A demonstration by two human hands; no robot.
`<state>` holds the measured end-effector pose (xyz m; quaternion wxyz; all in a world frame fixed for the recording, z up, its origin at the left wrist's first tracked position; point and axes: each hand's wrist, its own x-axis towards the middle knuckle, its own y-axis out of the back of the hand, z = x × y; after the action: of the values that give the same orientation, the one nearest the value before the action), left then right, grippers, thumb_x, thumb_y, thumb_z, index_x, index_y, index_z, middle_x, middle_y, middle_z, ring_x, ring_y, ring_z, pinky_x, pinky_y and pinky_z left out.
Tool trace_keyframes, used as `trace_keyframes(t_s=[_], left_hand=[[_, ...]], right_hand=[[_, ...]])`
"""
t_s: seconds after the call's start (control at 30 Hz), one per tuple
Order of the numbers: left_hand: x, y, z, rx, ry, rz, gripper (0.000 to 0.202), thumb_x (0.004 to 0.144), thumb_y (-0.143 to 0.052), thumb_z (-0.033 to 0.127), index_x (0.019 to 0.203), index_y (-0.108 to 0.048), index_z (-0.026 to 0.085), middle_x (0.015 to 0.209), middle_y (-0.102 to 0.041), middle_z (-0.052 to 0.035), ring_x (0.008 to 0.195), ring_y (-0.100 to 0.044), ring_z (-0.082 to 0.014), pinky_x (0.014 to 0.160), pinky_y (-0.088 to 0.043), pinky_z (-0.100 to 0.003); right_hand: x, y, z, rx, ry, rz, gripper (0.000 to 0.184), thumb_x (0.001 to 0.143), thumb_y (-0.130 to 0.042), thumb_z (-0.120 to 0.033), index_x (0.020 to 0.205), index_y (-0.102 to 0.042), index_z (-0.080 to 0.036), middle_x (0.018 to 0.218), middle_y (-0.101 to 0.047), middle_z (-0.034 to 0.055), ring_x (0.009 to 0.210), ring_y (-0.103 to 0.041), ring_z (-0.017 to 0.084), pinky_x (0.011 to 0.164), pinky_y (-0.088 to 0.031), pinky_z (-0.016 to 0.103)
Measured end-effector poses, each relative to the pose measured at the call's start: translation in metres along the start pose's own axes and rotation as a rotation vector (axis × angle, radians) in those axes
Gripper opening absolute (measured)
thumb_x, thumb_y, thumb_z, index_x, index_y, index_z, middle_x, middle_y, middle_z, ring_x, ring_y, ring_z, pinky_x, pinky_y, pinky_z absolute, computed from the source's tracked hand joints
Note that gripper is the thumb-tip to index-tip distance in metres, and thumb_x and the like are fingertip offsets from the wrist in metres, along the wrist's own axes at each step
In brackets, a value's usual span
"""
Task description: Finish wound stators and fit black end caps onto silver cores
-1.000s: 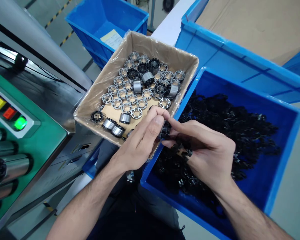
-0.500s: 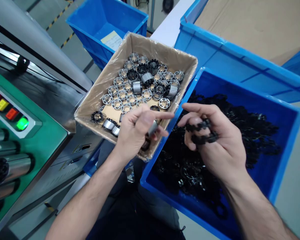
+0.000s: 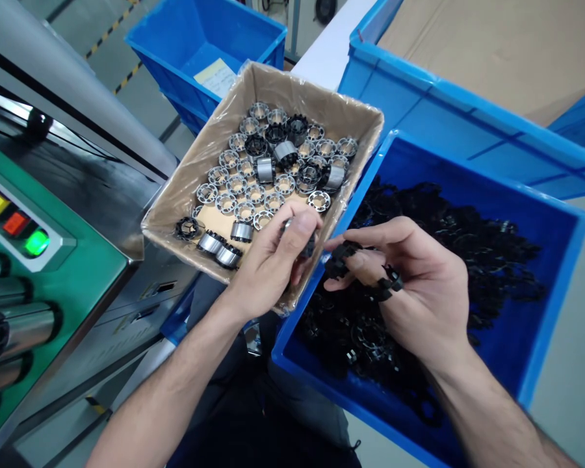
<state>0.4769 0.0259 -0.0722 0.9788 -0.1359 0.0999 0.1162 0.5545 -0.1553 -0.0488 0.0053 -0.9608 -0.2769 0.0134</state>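
Observation:
My left hand [image 3: 273,257] is closed over the front right corner of the lined box, its fingers wrapped around a metal ring core [image 3: 308,244] that is mostly hidden. Just to the right, my right hand [image 3: 419,286] pinches a black toothed plastic ring [image 3: 338,259] between thumb and fingers. A second black ring [image 3: 390,283] sits around the base of the right thumb. The carton-lined box [image 3: 168,224] holds rows of bare metal ring cores [image 3: 236,184], several of them fitted with black toothed ends [image 3: 212,242]. Beneath my right hand, many loose black rings [image 3: 497,260] fill a blue bin [image 3: 556,299].
On the left stands a green machine top [image 3: 92,266] with lit buttons [image 3: 37,242] and metal cylinders [image 3: 29,325]. Another blue bin [image 3: 170,45] with a paper note [image 3: 216,78] is behind the box. A large blue crate [image 3: 448,110] with cardboard stands at the back right.
My right hand has moved slightly left, and one black ring has shifted from the thumb to the fingertips. My left index finger, stretched out before, is now curled around the metal core.

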Motion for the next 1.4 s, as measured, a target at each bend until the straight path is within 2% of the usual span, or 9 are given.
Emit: trace_keyframes(t_s=[0.1,0.17,0.3,0.43,0.57,0.7,0.87,1.2,1.4], left_hand=[[-0.004,0.0,-0.001,0.033,-0.017,-0.049,0.061,0.117,-0.05,0.086,0.119,-0.065,0.027,0.079,-0.051,0.0033,0.058,-0.047,-0.0127,0.055,-0.044,-0.027],[-0.007,0.0,-0.001,0.059,-0.011,-0.11,0.057,0.12,-0.047,0.081,0.127,-0.066,0.028,0.083,-0.055,0.0027,0.062,-0.048,-0.0131,0.057,-0.044,-0.027],[-0.01,0.0,0.002,0.113,0.01,-0.156,0.054,0.121,-0.047,0.078,0.139,-0.066,0.03,0.114,-0.07,-0.0023,0.073,-0.051,-0.0128,0.061,-0.046,-0.026],[-0.011,0.0,0.005,0.119,0.019,-0.155,0.054,0.121,-0.047,0.078,0.141,-0.067,0.032,0.098,-0.06,0.0003,0.07,-0.049,-0.0135,0.062,-0.045,-0.028],[-0.011,0.0,0.003,0.116,-0.008,-0.159,0.053,0.123,-0.045,0.077,0.142,-0.067,0.032,0.082,-0.05,0.0031,0.066,-0.046,-0.0142,0.06,-0.041,-0.03],[-0.01,0.0,0.003,0.108,-0.009,-0.151,0.053,0.123,-0.047,0.076,0.139,-0.068,0.031,0.092,-0.057,0.0011,0.068,-0.048,-0.0129,0.061,-0.041,-0.031],[-0.01,0.0,0.002,0.109,-0.029,-0.153,0.053,0.123,-0.047,0.076,0.138,-0.069,0.031,0.09,-0.054,0.0014,0.068,-0.047,-0.0133,0.062,-0.041,-0.031],[-0.013,0.0,0.008,0.167,0.016,-0.173,0.053,0.122,-0.046,0.078,0.143,-0.064,0.033,0.102,-0.063,0.0001,0.08,-0.055,-0.0152,0.075,-0.049,-0.034],[-0.013,0.002,0.009,0.181,0.034,-0.216,0.056,0.122,-0.044,0.078,0.146,-0.061,0.03,0.11,-0.066,-0.0018,0.09,-0.06,-0.0165,0.08,-0.054,-0.033]], right_hand=[[0.002,-0.002,0.005,-0.059,0.12,0.034,0.005,0.105,-0.093,-0.03,0.109,-0.09,-0.027,0.116,-0.09,0.0047,0.066,-0.08,0.013,0.063,-0.072,0.028],[0.003,-0.003,0.009,-0.083,0.179,0.042,0.006,0.105,-0.093,-0.029,0.111,-0.093,-0.03,0.122,-0.087,0.005,0.071,-0.079,0.014,0.064,-0.073,0.029],[0.003,-0.006,0.013,-0.099,0.2,0.084,0.016,0.103,-0.095,-0.028,0.117,-0.091,-0.035,0.107,-0.088,0.0014,0.078,-0.082,0.017,0.069,-0.072,0.03],[0.002,-0.007,0.012,-0.132,0.217,0.137,0.012,0.1,-0.097,-0.025,0.104,-0.088,-0.033,0.093,-0.087,-0.0003,0.071,-0.08,0.017,0.061,-0.067,0.029],[0.003,-0.007,0.01,-0.177,0.215,0.154,0.011,0.097,-0.095,-0.02,0.099,-0.089,-0.03,0.096,-0.09,-0.0001,0.069,-0.078,0.016,0.059,-0.066,0.028],[0.003,-0.006,0.01,-0.212,0.208,0.157,0.008,0.097,-0.092,-0.021,0.099,-0.09,-0.028,0.097,-0.091,0.0025,0.074,-0.081,0.018,0.057,-0.064,0.029],[0.003,-0.007,0.011,-0.203,0.236,0.137,0.012,0.1,-0.088,-0.019,0.099,-0.089,-0.03,0.102,-0.091,0.0039,0.094,-0.086,0.022,0.067,-0.068,0.032],[0.002,-0.004,0.015,-0.239,0.358,0.084,0.03,0.1,-0.081,-0.003,0.105,-0.09,-0.031,0.111,-0.091,0.0029,0.101,-0.087,0.021,0.09,-0.072,0.037],[-0.002,-0.008,0.018,-0.334,0.471,0.149,0.032,0.098,-0.081,0.0,0.104,-0.088,-0.03,0.107,-0.085,0.0012,0.098,-0.082,0.019,0.085,-0.067,0.036]])
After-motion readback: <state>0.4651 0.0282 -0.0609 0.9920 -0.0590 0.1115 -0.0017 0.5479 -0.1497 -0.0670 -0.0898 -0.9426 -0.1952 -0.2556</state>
